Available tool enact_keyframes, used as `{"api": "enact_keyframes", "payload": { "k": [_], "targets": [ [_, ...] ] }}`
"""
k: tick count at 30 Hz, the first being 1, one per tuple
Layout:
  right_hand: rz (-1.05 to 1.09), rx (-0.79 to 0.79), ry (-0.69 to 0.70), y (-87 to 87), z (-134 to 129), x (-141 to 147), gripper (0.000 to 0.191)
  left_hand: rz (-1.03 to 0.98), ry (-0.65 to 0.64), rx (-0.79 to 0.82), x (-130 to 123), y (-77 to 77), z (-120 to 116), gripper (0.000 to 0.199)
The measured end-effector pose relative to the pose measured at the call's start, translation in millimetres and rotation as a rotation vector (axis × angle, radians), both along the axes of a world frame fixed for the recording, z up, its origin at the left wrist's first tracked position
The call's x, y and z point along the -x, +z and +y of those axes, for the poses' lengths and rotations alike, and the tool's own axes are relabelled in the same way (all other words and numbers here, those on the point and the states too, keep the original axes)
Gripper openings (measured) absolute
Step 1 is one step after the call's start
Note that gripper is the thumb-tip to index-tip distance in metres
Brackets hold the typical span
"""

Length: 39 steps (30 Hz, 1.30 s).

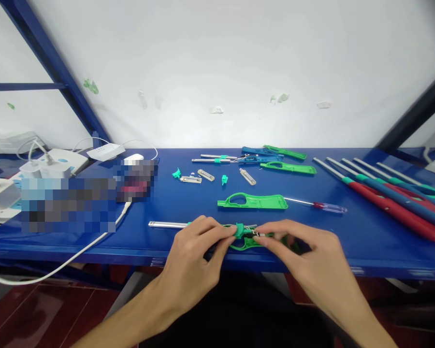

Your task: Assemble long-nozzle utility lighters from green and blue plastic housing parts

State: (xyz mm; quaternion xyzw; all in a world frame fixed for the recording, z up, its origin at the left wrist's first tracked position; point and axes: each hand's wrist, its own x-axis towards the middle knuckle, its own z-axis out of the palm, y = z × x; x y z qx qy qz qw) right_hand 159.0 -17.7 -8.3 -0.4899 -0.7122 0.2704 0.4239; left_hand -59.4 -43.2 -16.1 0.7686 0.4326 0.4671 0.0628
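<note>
Near the front edge of the blue table, my left hand (199, 246) pinches a teal plastic trigger (239, 230) between thumb and fingertips. My right hand (308, 253) is closed on a small black-and-white part (258, 234), probably an igniter, right beside the trigger. Below the fingertips is a green lighter handle half (244, 244), partly covered by both hands. A metal lighter tube (166, 224) extends left from behind my left hand. Just beyond the hands lies a second green handle half (264, 202), its hollow side showing.
A screwdriver (329, 208) lies to the right, near several assembled lighters (391, 203). Farther back are clear fuel tanks (247, 177), loose teal triggers (224, 180) and more handle halves (293, 167). Power strips (45, 169) and a white cable (90, 246) occupy the left.
</note>
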Motion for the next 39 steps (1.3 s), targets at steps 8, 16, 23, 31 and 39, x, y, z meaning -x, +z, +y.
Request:
{"api": "enact_keyframes", "payload": {
  "k": [8, 16, 23, 31, 39],
  "targets": [
    [0.001, 0.012, -0.007, -1.0, 1.3, 0.6, 0.003, -0.01, -0.013, -0.036, -0.5, -0.2, 2.2, 0.016],
    [0.017, 0.031, -0.017, -1.5, 0.6, -1.2, 0.004, -0.005, -0.023, -0.05, -0.9, -4.5, 3.5, 0.019],
    [0.054, 0.061, -0.048, -0.3, 0.6, 0.2, 0.008, 0.009, -0.038, -0.069, -0.7, -4.5, 4.8, 0.02],
    [0.118, 0.082, -0.069, 1.0, 0.1, 2.1, 0.011, -0.002, -0.027, -0.045, -1.1, -4.7, 3.5, 0.021],
    [0.142, 0.093, -0.074, 1.3, 0.5, 2.9, 0.011, -0.004, -0.005, -0.016, -1.8, -3.8, 2.7, 0.024]
  ]
}}
